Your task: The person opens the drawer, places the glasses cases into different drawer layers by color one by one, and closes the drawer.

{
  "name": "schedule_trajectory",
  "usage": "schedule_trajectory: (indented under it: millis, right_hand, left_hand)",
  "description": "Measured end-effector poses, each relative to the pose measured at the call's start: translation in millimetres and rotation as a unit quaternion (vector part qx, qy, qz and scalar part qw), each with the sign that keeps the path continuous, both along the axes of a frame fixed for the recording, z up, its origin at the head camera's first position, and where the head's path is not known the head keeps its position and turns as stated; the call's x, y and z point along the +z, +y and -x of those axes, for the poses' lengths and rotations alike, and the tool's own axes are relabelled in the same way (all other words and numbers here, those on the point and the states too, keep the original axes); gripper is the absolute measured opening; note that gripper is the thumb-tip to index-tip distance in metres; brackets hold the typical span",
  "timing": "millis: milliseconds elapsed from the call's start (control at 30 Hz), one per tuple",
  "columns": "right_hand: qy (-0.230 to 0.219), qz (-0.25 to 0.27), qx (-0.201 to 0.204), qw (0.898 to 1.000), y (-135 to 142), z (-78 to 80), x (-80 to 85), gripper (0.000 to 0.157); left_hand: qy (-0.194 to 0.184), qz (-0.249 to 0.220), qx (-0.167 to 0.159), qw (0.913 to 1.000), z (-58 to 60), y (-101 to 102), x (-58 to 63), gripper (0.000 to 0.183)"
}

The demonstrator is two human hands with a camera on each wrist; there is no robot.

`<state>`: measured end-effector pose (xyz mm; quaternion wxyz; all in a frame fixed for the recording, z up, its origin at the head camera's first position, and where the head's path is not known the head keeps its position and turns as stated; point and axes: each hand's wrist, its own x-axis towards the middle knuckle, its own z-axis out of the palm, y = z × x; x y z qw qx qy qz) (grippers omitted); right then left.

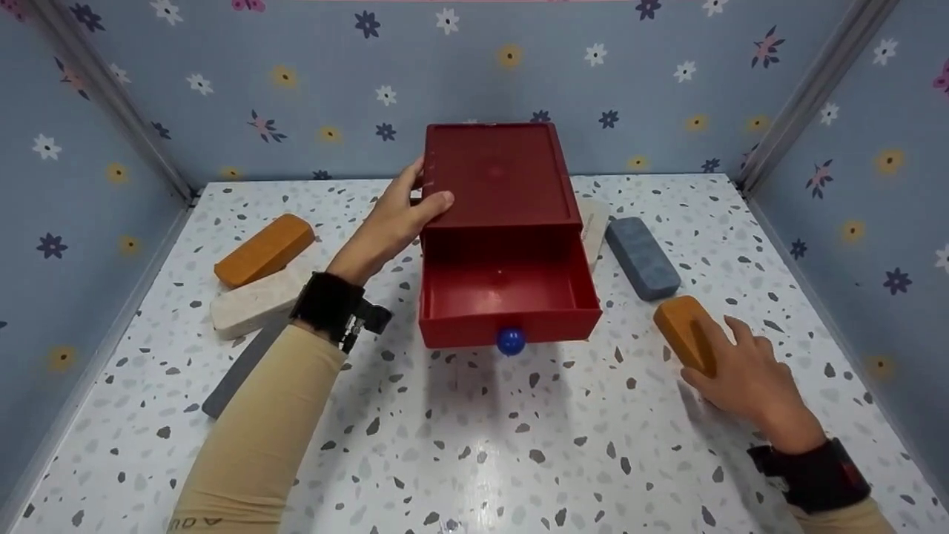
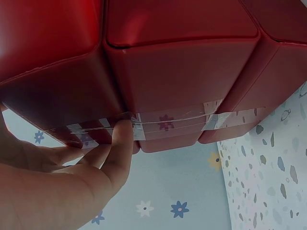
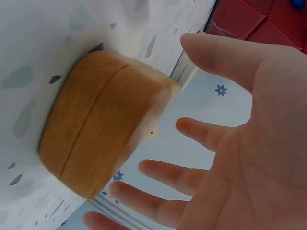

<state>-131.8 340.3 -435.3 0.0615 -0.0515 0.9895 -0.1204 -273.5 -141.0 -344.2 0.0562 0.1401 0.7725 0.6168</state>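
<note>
Right wrist alone: palm of right hand point(image 3: 242, 139), fingers apart, beside orange block point(image 3: 105, 122); left hand point(image 1: 397, 217) clamped on cabinet point(image 1: 497, 174).

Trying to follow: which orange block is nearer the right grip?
The orange block right of the red drawer unit, beside that grip; the other orange block lies left of the unit.

The cabinet point(image 1: 493, 174) stood towards the tabletop's point(image 1: 474, 460) back, its top drawer point(image 1: 467, 333) jutting out in front, the left hand point(image 1: 397, 219) at its left side. Three blocks point(image 1: 252, 304) lay left of it, three more blocks point(image 1: 643, 258) right, the frontmost just beside the right hand point(image 1: 752, 378).
</note>
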Motion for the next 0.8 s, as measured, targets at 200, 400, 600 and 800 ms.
schedule_trajectory:
  millis: [200,400,600,800]
  right_hand:
    - [-0.025,0.003,0.002,1.0,3.6,-0.2,-3.8,0.085]
    - [-0.01,0.009,0.014,1.0,5.1,-0.8,-8.2,0.084]
    - [0.005,0.022,0.009,1.0,6.2,-1.2,-12.5,0.083]
    - [0.015,0.035,0.009,0.999,4.5,-2.5,-11.0,0.082]
  left_hand:
    - [0.003,-0.001,-0.005,1.0,-1.7,-0.1,0.2,0.076]
    - [0.001,0.0,-0.001,1.0,-1.6,0.7,1.9,0.078]
    - [-0.008,-0.003,0.003,1.0,-0.5,1.0,1.3,0.081]
    - [-0.009,0.0,0.007,0.9999,-0.4,0.7,2.1,0.082]
